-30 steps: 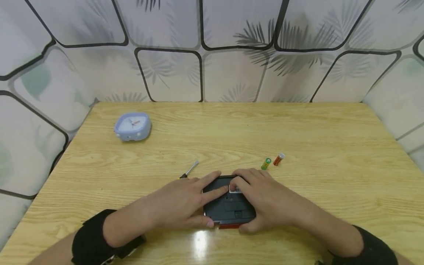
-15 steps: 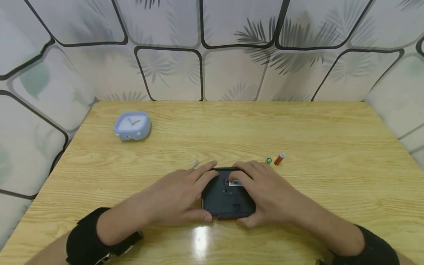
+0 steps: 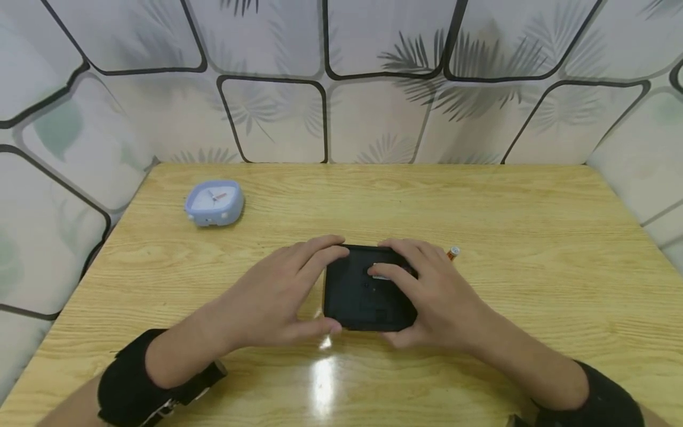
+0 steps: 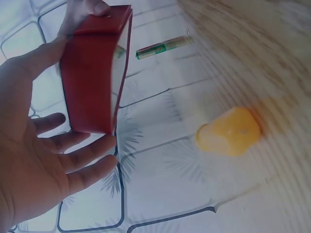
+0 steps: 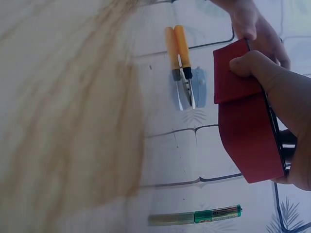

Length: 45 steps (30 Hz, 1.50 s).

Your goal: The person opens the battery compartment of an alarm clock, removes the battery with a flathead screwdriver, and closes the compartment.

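Observation:
Both hands hold a red box-shaped device with a flat black back point(image 3: 354, 296), its back turned up toward the head camera and a pale label partly covered. My left hand point(image 3: 277, 290) spans its left end, thumb at the near corner and fingers at the far corner. On the right end, my right hand point(image 3: 437, 296) grips it, index finger bent over the label and thumb along the near edge. Both wrist views show the smooth red front point(image 4: 90, 82) standing off the tabletop. What kind of device it is, I cannot tell.
A light blue alarm clock point(image 3: 214, 203) stands at the back left of the wooden table point(image 3: 533, 237). An orange-handled screwdriver point(image 5: 182, 48) lies near the device, hidden in the head view. Beyond the right hand shows a battery point(image 3: 453, 253); a green battery point(image 5: 217, 214) lies close by.
Both hands have raised the device and moved it away from the person. Its black back looks darker now. The screwdriver and the green battery have become covered in the head view.

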Tool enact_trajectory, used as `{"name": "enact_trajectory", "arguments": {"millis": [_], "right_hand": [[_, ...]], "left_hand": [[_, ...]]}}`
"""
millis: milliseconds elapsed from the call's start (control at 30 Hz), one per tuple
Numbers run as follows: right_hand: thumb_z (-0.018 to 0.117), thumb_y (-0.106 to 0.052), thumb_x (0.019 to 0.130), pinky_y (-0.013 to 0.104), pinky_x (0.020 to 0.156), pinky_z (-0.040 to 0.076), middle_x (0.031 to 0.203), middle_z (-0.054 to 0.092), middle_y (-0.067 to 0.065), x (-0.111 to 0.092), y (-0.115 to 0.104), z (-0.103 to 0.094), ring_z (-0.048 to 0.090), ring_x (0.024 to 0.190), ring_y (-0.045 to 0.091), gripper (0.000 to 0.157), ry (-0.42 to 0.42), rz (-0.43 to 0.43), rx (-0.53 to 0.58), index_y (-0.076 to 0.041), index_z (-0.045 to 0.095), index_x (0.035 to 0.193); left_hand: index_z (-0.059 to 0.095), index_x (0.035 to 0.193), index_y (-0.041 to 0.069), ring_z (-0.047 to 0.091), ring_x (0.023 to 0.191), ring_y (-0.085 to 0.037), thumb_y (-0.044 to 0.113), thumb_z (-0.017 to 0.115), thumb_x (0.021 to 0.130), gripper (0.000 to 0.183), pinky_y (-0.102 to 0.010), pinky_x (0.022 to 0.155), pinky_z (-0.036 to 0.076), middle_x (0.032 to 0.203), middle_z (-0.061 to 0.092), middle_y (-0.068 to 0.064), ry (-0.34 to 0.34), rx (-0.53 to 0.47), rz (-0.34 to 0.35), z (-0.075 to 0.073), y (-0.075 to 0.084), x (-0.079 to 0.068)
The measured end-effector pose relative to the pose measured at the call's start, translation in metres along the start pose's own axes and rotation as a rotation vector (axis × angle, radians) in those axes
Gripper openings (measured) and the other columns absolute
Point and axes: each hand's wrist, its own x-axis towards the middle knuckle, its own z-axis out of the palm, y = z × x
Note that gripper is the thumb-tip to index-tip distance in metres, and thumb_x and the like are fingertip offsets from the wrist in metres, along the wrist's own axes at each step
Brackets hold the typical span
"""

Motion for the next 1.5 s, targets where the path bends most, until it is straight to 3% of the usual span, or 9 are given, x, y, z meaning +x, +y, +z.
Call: {"name": "enact_trajectory", "arguments": {"millis": [233,433,633,867,933,1000,1133,1333,1500], "right_hand": [[0.089,-0.046,0.055,0.052,0.096,0.045,0.141,0.049,0.014,0.001,-0.002,-0.003,0.049,0.124,0.031,0.082,0.075,0.013,0.047,-0.024,0.061,0.129],[0.086,-0.044,0.060,0.050,0.093,0.047,0.140,0.051,0.019,0.003,-0.003,-0.003,0.049,0.123,0.034,0.081,0.201,-0.046,0.148,-0.015,0.060,0.131],[0.072,-0.054,0.077,0.035,0.100,0.044,0.138,0.051,0.022,0.006,-0.006,-0.003,0.049,0.122,0.035,0.070,0.281,-0.113,0.239,-0.006,0.060,0.127],[0.078,-0.050,0.074,0.024,0.107,0.039,0.137,0.046,0.028,0.006,-0.010,-0.001,0.045,0.125,0.034,0.076,0.277,-0.149,0.348,0.003,0.053,0.123],[0.083,-0.047,0.069,0.024,0.108,0.038,0.138,0.043,0.029,0.004,-0.013,-0.001,0.043,0.127,0.032,0.083,0.250,-0.153,0.401,0.005,0.049,0.125],[0.087,-0.045,0.065,0.025,0.108,0.038,0.138,0.041,0.029,0.003,-0.016,0.000,0.044,0.127,0.031,0.090,0.235,-0.164,0.446,0.007,0.046,0.126],[0.089,-0.044,0.064,0.026,0.109,0.038,0.138,0.040,0.029,0.000,-0.019,0.000,0.047,0.125,0.030,0.096,0.226,-0.194,0.509,0.010,0.041,0.127],[0.095,-0.035,0.056,0.027,0.110,0.038,0.140,0.039,0.028,0.000,-0.021,0.001,0.047,0.126,0.029,0.104,0.200,-0.192,0.527,0.009,0.036,0.130],[0.097,-0.029,0.052,0.027,0.112,0.037,0.143,0.036,0.029,0.002,-0.022,0.001,0.045,0.130,0.029,0.108,0.189,-0.191,0.522,0.009,0.034,0.131]], "left_hand": [[0.021,0.156,0.006,0.047,0.136,-0.027,0.066,0.082,0.068,0.123,-0.046,0.109,0.044,0.153,0.041,-0.013,0.111,-0.068,0.034,0.001,-0.004,0.001],[0.004,0.158,0.006,0.046,0.138,-0.023,0.048,0.096,0.056,0.143,-0.043,0.113,0.041,0.155,0.039,-0.010,0.126,-0.301,0.010,0.007,-0.008,0.003],[0.005,0.157,0.009,0.048,0.135,-0.017,0.038,0.098,0.057,0.140,-0.041,0.112,0.042,0.147,0.049,-0.005,0.097,-0.476,-0.024,0.013,-0.008,0.002],[0.004,0.157,0.010,0.048,0.133,-0.015,0.036,0.096,0.062,0.135,-0.038,0.111,0.043,0.146,0.050,-0.001,0.078,-0.594,0.015,0.018,-0.002,0.004],[0.005,0.158,0.009,0.048,0.133,-0.013,0.038,0.095,0.064,0.133,-0.036,0.112,0.041,0.146,0.049,0.000,0.073,-0.597,0.058,0.020,0.002,0.004],[0.019,0.155,0.006,0.048,0.132,-0.016,0.041,0.093,0.066,0.120,-0.040,0.117,0.034,0.143,0.052,-0.001,0.114,-0.562,0.157,0.022,0.007,0.006],[0.036,0.146,0.004,0.045,0.132,-0.018,0.047,0.092,0.064,0.108,-0.043,0.121,0.026,0.138,0.053,-0.002,0.211,-0.475,0.228,0.022,0.022,0.008],[0.016,0.153,0.001,0.046,0.129,-0.014,0.043,0.093,0.060,0.128,-0.033,0.111,0.041,0.141,0.047,-0.001,0.220,-0.512,0.119,0.019,0.030,0.003],[0.018,0.153,0.004,0.050,0.125,-0.012,0.040,0.094,0.058,0.127,-0.032,0.107,0.044,0.141,0.048,0.000,0.219,-0.528,0.092,0.018,0.028,0.003]]}}
